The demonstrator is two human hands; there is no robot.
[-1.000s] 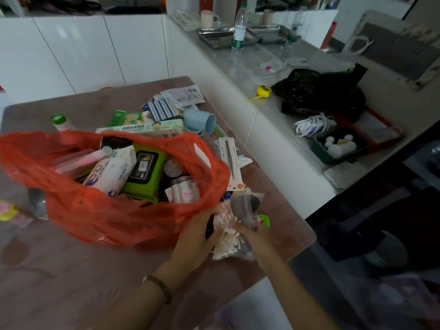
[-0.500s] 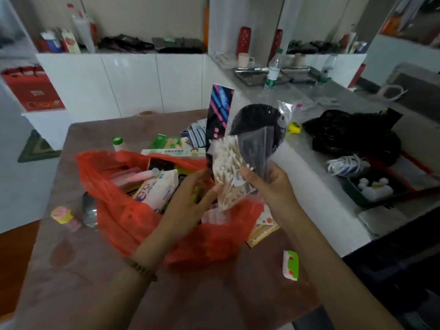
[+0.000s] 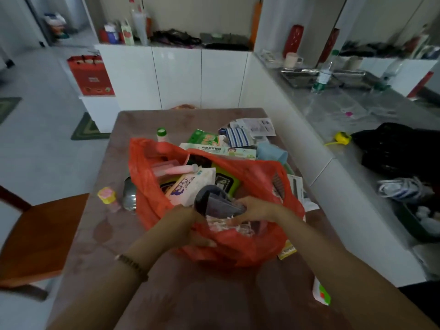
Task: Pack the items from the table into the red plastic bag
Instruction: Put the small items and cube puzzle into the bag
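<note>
The red plastic bag (image 3: 240,248) stands open in the middle of the brown table (image 3: 100,234). Inside it lie a white wipes pack (image 3: 190,186), a green-rimmed pack (image 3: 226,181) and a pink tube (image 3: 176,169). My right hand (image 3: 254,208) reaches into the bag's mouth and holds a clear packet with a black round item (image 3: 214,202) and cotton swabs (image 3: 228,226), low inside the bag. My left hand (image 3: 183,226) grips the bag's near rim.
Behind the bag lie a green-capped bottle (image 3: 161,134), a green packet (image 3: 206,138), a long white box (image 3: 219,150), a striped pouch (image 3: 235,136), papers and a blue cup (image 3: 271,152). A yellow-capped bottle (image 3: 107,195) stands left; a small packet (image 3: 321,294) lies near right. A wooden chair (image 3: 40,234) is left, a white counter right.
The packet of swabs and the black item came up off the table, rose above the bag, and now sits down inside the bag's mouth. My left hand shifted to the bag's near rim.
</note>
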